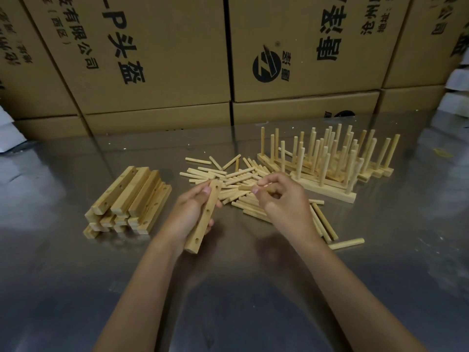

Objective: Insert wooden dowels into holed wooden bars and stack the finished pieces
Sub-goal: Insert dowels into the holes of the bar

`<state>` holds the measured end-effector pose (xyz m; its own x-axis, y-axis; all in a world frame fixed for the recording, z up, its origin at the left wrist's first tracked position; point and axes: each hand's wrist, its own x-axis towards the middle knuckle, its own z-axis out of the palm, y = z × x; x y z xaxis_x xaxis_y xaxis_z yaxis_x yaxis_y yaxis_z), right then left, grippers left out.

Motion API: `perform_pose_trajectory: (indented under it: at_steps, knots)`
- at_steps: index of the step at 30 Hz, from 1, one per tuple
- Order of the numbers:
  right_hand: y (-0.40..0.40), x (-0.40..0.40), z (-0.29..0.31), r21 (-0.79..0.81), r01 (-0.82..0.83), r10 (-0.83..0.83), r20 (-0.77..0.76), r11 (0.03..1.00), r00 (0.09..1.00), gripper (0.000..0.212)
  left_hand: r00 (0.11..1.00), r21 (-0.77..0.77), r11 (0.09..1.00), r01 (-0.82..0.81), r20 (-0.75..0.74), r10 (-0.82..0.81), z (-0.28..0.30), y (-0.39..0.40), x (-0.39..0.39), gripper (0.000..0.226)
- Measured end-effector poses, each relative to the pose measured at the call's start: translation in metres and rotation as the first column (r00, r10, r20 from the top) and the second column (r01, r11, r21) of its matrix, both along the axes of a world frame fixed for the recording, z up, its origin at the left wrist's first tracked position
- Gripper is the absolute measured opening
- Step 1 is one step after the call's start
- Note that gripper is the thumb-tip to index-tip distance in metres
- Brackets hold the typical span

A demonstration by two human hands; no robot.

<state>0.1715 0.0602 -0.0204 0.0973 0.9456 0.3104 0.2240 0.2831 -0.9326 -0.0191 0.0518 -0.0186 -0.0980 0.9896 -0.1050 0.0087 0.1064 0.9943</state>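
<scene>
1. Wooden holed bar (205,217) sits gripped in the left hand (189,217), just left of the loose dowel pile (243,184) on the steel desk (228,288).
2. Right hand (281,199) fingers pinch a dowel (245,188) above that pile.
3. Risk: a tilted dowel could jam in a hole.

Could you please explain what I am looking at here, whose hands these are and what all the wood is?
There is one picture, taken by a camera on a person's head, looking down at a shiny metal table. No machine is involved. The left hand grips a wooden bar with holes. The right hand reaches into the loose dowels, its fingers pinching one. Left lies a stack of empty bars; at the back right stand finished pieces, dowels upright. Cardboard boxes stand behind.
</scene>
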Motion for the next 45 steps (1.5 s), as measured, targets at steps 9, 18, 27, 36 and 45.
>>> perform_pose_trajectory:
  at_steps: [9, 18, 27, 36, 45]
  knots:
    - [-0.001, 0.007, 0.009, -0.151, -0.224, 0.178, -0.269, 0.963, 0.947, 0.017, 0.969, 0.016, 0.989, 0.148, 0.197, -0.148, 0.006, -0.004, 0.004, 0.029]
    - [-0.006, -0.006, -0.005, 0.129, -0.058, -0.002, 0.424, 0.99, 0.906, 0.007, 0.97, 0.039, 0.98, 0.193, 0.143, -0.197, 0.005, -0.005, 0.009, 0.028]
    - [-0.01, -0.004, -0.003, 0.176, -0.159, 0.028, 0.582, 0.972, 0.812, 0.02, 0.973, 0.087, 0.97, 0.228, 0.016, -0.231, 0.0, -0.006, 0.009, 0.029]
    - [-0.011, -0.008, -0.011, 0.102, -0.073, 0.014, 0.489, 0.992, 0.872, 0.019, 0.966, 0.109, 0.966, 0.235, -0.137, -0.22, -0.001, -0.009, 0.013, 0.03]
    - [-0.008, -0.013, -0.014, -0.006, -0.096, 0.093, 0.313, 0.995, 0.945, 0.02, 0.967, 0.084, 0.968, 0.238, -0.111, -0.228, 0.001, -0.009, 0.01, 0.025]
